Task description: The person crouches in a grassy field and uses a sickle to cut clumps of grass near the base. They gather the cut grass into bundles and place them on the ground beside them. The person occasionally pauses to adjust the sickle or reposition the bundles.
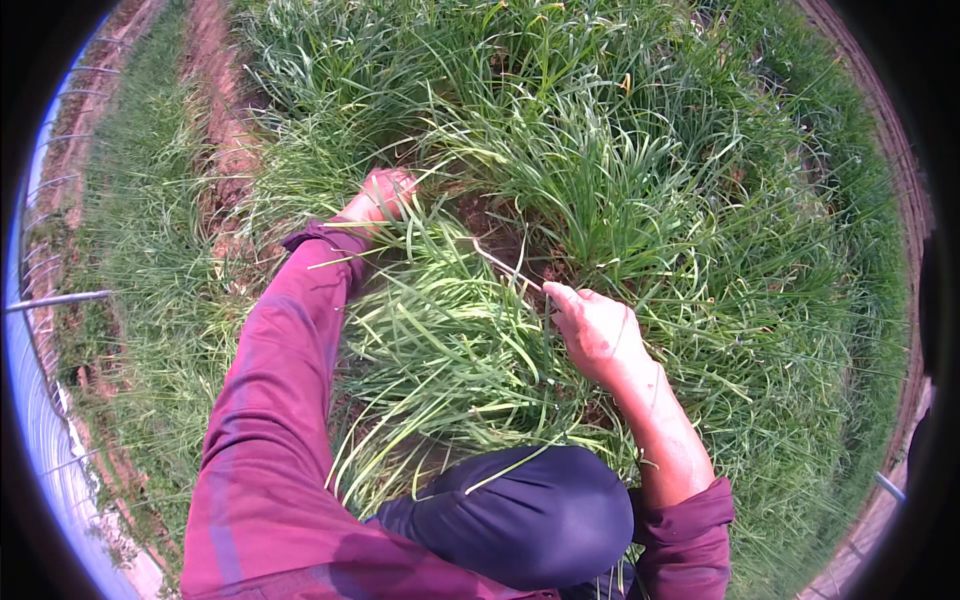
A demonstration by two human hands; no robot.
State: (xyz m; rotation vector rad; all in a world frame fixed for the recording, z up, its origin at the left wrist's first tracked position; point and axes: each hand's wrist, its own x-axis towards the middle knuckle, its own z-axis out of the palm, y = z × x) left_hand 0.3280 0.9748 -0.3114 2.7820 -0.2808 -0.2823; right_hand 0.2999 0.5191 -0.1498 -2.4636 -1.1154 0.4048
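Note:
My left hand (386, 193) reaches into the base of long, thin green leaves, its fingers partly hidden; what they grip cannot be told. To its right, my right hand (596, 326) is closed on a thin tool (504, 266), whose narrow, pale end points up and left over bare soil. Its handle is mostly covered by the hand. Between my forearms lies a loose heap of leafy greens (450, 337), the blades leaning in many directions. A dense clump of standing leaves (555, 165) rises just beyond both hands.
My dark-clad knee (532, 510) is bent below the heap, a few blades across it. A strip of reddish soil (225, 142) runs between plant rows at the left. Metal poles (60, 299) and plastic sheeting (37, 420) stand at the far left edge. More plants grow at the right.

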